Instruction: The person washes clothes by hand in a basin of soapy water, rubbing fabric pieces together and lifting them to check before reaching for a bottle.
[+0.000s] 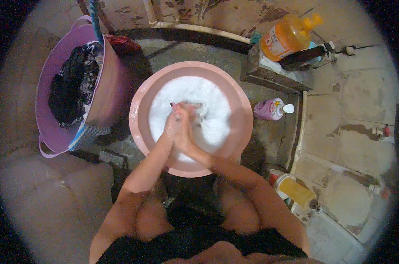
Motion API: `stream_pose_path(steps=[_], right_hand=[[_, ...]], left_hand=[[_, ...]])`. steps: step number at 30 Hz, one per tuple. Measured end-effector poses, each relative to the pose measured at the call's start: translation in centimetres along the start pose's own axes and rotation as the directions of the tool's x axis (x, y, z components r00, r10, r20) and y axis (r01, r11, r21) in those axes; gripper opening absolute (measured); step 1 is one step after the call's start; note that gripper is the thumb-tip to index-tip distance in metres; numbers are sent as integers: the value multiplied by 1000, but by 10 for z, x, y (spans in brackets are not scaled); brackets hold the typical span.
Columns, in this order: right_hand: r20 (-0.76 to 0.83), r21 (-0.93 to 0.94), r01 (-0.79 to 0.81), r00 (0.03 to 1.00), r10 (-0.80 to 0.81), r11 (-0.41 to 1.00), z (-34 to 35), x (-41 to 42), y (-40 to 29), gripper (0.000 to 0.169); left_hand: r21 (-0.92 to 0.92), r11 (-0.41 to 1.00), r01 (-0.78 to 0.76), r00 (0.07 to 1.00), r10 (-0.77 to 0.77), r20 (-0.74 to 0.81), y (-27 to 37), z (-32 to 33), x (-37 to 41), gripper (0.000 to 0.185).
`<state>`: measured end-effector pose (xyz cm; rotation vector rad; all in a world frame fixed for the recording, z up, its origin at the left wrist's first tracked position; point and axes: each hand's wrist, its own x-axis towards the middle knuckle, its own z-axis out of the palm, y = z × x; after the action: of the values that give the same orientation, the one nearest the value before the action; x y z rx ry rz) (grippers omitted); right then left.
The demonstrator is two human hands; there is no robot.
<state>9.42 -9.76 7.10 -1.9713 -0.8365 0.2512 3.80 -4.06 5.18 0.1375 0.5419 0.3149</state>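
Observation:
A round pink plastic basin (135,109) full of white foam (168,94) sits between my knees. My left hand (173,123) and my right hand (186,130) are pressed together over the middle of the basin, fingers pointing away from me. Both are blurred. Around the fingertips the foam is broken, and a small greyish patch (199,120) shows there. Whether a piece of cloth is between the palms cannot be made out.
At left, a purple two-handled tub (42,99) holds wet dark clothes (69,89). A pink bottle (268,109) stands right of the basin. On a ledge (268,74) are an orange pump bottle (282,39) and a dark bottle (301,56). A yellowish bottle (296,191) lies lower right; a tap (384,132) is on the wall.

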Motion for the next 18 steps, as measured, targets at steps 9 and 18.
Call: stream_pose_path(steps=[9, 18], right_hand=[[136, 78, -439, 894, 426, 895, -25, 25, -22, 61], [79, 53, -97, 993, 92, 994, -11, -5, -56, 62]], left_hand=[[60, 998, -15, 996, 21, -87, 6, 24, -9, 39], [227, 969, -91, 989, 116, -95, 12, 18, -13, 42]])
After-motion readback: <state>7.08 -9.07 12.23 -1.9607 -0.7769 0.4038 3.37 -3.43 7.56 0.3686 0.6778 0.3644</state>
